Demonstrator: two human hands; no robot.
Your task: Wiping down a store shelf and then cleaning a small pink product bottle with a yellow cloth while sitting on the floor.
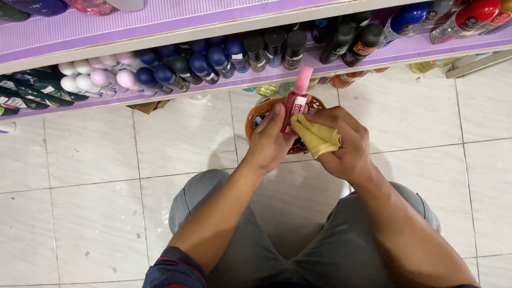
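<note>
Head view, looking down past the person's knees to a tiled floor in front of a low purple shelf. The left hand was closed around the lower body of a slim pink spray bottle, holding it upright with its pink cap toward the shelf. The right hand was clenched on a bunched yellow cloth, which was pressed against the bottle's lower side. Both hands were raised directly over a small brown woven basket that stood on the floor just before the shelf.

Stage of the work, as a judgement: wiping of this bottle appeared to be in progress and not finished, since the cloth was touching the bottle and the bottle had not been set down on the shelf or in the basket. Rows of roll-on bottles and dark-capped bottles already lay in order on the shelf; whether those had been wiped could not be told.

Hidden or unclear: the hands and the bottle covered most of the basket, so its contents could not be made out beyond a few small dark shapes. The bottle's base was concealed by the fingers and the cloth. Items on the top shelf were cut off by the frame edge, and clear bottles under the shelf were only partly visible.
</note>
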